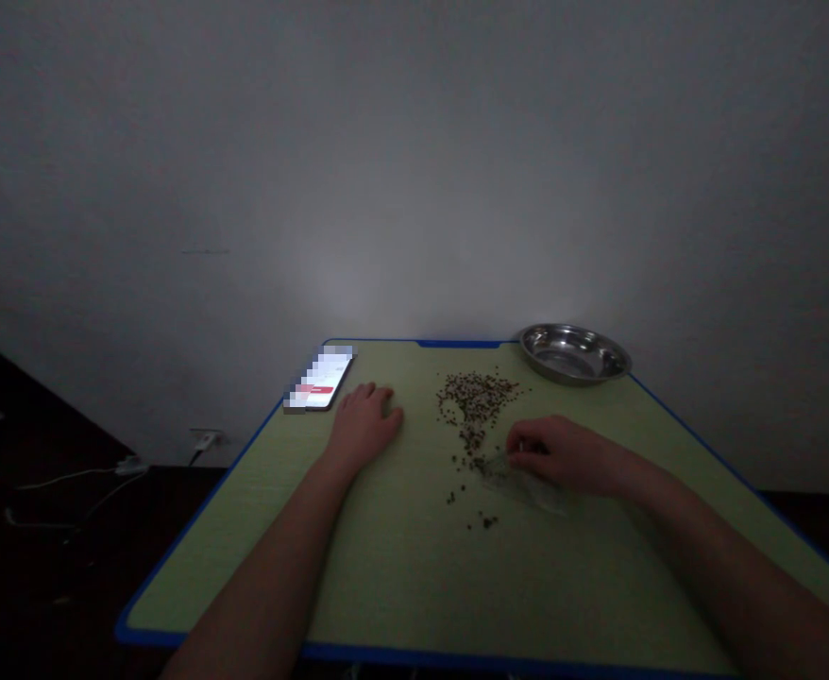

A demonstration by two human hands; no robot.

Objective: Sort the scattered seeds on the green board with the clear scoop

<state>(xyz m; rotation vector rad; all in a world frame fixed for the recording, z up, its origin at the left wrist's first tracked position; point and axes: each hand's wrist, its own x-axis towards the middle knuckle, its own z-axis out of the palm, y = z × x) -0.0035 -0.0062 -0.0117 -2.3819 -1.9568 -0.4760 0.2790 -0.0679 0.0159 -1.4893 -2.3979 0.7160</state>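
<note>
My left hand (366, 420) rests on the pale green tabletop (400, 567), fingers stretched out, close to the lit phone (321, 380). Right of the middle, my right hand (552, 453) has its fingers pinched together on a clear plastic bag (532, 491), which lies low against the table. Small dark beans or seeds (478, 392) are spread in a loose heap beyond the bag, with a thin trail running down to it. A few darker grains (486, 522) lie apart, nearer to me. Dim light hides their exact kind.
A shallow steel bowl (574, 354) stands at the far right corner, by the grey wall (414, 170). Blue edging (414, 652) runs round the table. A plug (206, 439) and white cables (75, 482) are at the lower left, off the table.
</note>
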